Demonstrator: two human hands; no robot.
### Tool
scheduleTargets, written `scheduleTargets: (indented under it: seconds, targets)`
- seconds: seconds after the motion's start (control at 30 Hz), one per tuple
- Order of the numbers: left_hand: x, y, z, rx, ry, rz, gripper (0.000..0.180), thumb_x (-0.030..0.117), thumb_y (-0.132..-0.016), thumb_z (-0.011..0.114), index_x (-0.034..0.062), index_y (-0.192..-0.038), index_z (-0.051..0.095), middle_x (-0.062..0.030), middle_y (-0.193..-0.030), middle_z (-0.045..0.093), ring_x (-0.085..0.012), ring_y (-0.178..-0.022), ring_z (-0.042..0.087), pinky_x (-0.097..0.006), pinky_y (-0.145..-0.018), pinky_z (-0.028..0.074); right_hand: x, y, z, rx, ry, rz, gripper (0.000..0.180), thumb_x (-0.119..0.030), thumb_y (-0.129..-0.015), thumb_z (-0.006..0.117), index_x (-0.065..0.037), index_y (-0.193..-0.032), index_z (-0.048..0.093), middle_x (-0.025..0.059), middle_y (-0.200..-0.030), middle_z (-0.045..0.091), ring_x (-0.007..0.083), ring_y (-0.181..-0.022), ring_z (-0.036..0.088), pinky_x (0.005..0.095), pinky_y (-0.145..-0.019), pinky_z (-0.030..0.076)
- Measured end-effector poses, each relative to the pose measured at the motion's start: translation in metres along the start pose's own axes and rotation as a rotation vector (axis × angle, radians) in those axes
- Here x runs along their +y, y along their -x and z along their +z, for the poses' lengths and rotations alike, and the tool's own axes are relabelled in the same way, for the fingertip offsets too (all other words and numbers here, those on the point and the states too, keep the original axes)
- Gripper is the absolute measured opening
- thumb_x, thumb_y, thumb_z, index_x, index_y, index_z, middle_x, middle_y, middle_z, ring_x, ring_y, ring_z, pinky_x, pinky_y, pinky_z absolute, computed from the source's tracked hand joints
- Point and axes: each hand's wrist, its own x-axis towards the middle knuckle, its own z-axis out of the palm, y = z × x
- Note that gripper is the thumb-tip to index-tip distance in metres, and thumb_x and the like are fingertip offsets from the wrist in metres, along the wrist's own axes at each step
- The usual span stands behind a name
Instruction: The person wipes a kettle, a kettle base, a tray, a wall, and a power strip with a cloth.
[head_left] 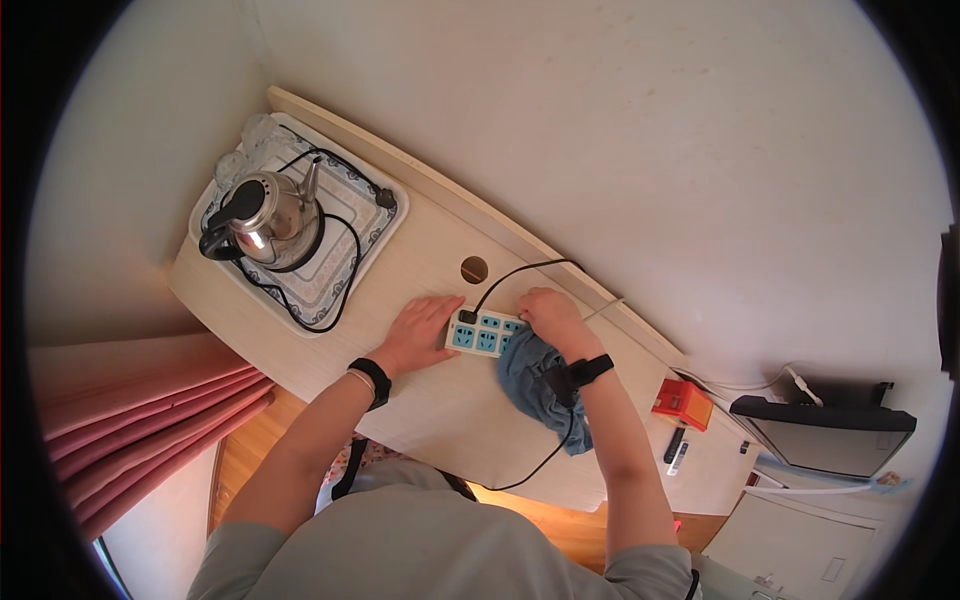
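A white power strip (pixel 485 333) with blue socket faces lies on the pale wooden desktop. My left hand (pixel 413 335) grips its left end, with the thumb at the near corner and the fingers stretched along the far corner. A black plug (pixel 467 317) sits in the far-left socket, its cord arching back toward the wall. At the strip's right end my right hand (pixel 548 312) is closed on a blue cloth (pixel 540 385). The bunched cloth hangs below the wrist and covers the rightmost sockets. My right fingertips are partly hidden.
On the left, a tray (pixel 395 225) holds a steel kettle (pixel 270 215) with a looped black cord and clear glasses (pixel 262 130). A cable hole (pixel 474 269) lies beyond the strip. Rightward are a red box (pixel 684 403), remotes (pixel 675 447) and a television (pixel 825 437). Pink curtains (pixel 150 420) hang at left.
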Motion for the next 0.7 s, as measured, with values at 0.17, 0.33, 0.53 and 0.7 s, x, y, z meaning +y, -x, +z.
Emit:
scheduleTargets:
  seconds: [0.17,0.33,0.53,0.7]
  targets:
    - [0.002,-0.001,0.000,0.007,-0.006,0.004,0.086,0.030,-0.069,0.082,0.0092,-0.142,0.042,-0.0138,-0.134,0.053,-0.0318,-0.124,0.049,-0.043,-0.108,0.035,-0.023,-0.011,0.004,0.111,0.035,-0.185,0.006,-0.007,-0.075,0.063,-0.007,-0.080,0.066,0.0098,-0.086,0.063,0.0309,-0.088,0.062,0.0409,-0.075,0.053]
    - [0.002,-0.002,-0.002,-0.013,0.006,-0.001,0.083,0.028,-0.068,0.082,0.0099,-0.140,0.044,-0.0130,-0.134,0.053,-0.0313,-0.123,0.049,-0.043,-0.108,0.035,-0.016,-0.009,-0.003,0.028,0.143,-0.195,0.007,-0.007,-0.077,0.059,-0.007,-0.081,0.065,0.0097,-0.085,0.063,0.0304,-0.089,0.063,0.0402,-0.075,0.054]
    - [0.003,-0.001,-0.002,-0.013,-0.002,-0.010,0.081,0.028,-0.068,0.082,0.0106,-0.138,0.045,-0.0127,-0.133,0.054,-0.0312,-0.123,0.049,-0.043,-0.108,0.035,-0.003,0.007,-0.010,-0.045,0.216,-0.186,0.009,-0.007,-0.079,0.056,-0.006,-0.080,0.065,0.0100,-0.086,0.064,0.0294,-0.091,0.064,0.0390,-0.075,0.055]
    - [0.000,-0.003,0.001,0.001,0.013,0.019,0.082,0.028,-0.067,0.082,0.0098,-0.138,0.046,-0.0131,-0.132,0.055,-0.0319,-0.123,0.050,-0.043,-0.107,0.035,-0.029,-0.016,0.006,0.125,0.051,-0.244,0.006,-0.005,-0.076,0.058,-0.006,-0.076,0.064,0.0104,-0.082,0.061,0.0309,-0.087,0.062,0.0414,-0.075,0.053]
